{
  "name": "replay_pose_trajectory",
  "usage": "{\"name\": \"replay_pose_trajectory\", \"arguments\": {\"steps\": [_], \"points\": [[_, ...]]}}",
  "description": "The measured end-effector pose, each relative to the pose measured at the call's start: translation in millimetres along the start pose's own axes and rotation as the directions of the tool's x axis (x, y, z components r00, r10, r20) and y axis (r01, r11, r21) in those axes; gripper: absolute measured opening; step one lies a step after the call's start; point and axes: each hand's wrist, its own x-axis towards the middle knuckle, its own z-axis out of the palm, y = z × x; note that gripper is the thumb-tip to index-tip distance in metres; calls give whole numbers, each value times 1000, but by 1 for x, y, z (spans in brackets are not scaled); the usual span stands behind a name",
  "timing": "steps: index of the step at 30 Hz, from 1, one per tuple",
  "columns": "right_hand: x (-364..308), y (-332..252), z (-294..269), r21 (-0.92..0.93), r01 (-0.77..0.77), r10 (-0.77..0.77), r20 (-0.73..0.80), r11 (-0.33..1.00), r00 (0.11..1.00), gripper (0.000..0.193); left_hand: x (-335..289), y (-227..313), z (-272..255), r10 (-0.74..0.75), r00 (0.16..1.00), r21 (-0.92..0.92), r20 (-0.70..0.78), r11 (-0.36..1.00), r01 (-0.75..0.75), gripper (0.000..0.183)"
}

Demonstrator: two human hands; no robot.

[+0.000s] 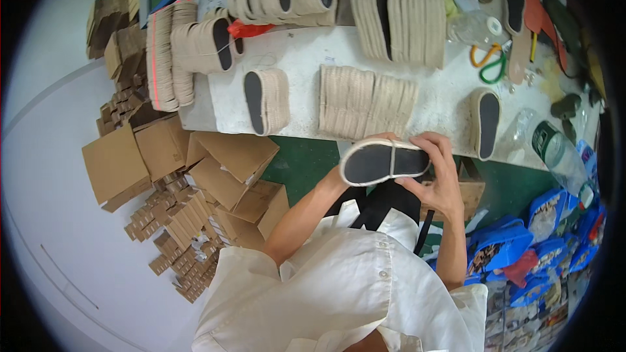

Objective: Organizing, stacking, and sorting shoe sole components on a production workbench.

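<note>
Held sole: a shoe sole (385,161), dark underside turned up with a pale woven rim, sits just past centre toward 3 o'clock, held over the near edge of the table, with a thin pale band crossing it about midway.
Right hand: the right hand (438,179) is curled around the sole's end on the 3 o'clock side, fingers over the top edge and thumb below, partly closed and gripping it.
Left hand: the left hand (339,173) is mostly hidden behind the sole's 9 o'clock end; it seems to support that end, but I cannot tell how far the fingers are closed.
Table: a white table (300,52) runs across the upper part of the scene, from 10 o'clock round to 3 o'clock.
Stacks: a stack of woven soles (366,101) stands on edge at 12 o'clock from the held sole, near it; more bundles line the far side of the table.
Single soles: one dark-faced sole (488,122) stands at 2 o'clock of the right hand, another (264,101) at 10 o'clock of the left hand.
Scissors: green and orange handled scissors (490,64) lie toward 1 o'clock on the table.
Bottle: a clear plastic bottle with a green cap (554,150) lies at 3 o'clock, well apart from the hands.
Floor: cardboard boxes (215,169) are piled at 9 o'clock; blue packets (502,248) lie at 4 o'clock.
</note>
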Motion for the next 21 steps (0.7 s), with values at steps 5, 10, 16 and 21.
{"name": "replay_pose_trajectory", "arguments": {"steps": [5, 10, 16, 21], "points": [[3, -7, 9, 77, -27, 28, -14, 997, 1000, 70, -7, -13, -11, 0, 994, -98, -108, 995, -11, 28], [-1, -10, 9, 73, -57, 61, -49, 996, 997, 68, -3, -35, -33, -2, 1000, -475, -9, 880, -3, 28], [-7, -2, 10, 139, -150, 173, -168, 979, 971, 61, 5, -23, -5, 114, 975, -138, -192, 980, -142, 45], [-26, 33, 31, 519, -362, 478, -105, 774, 872, 54, 13, -4, 22, 169, 962, 96, -217, 984, -151, 78]]}}
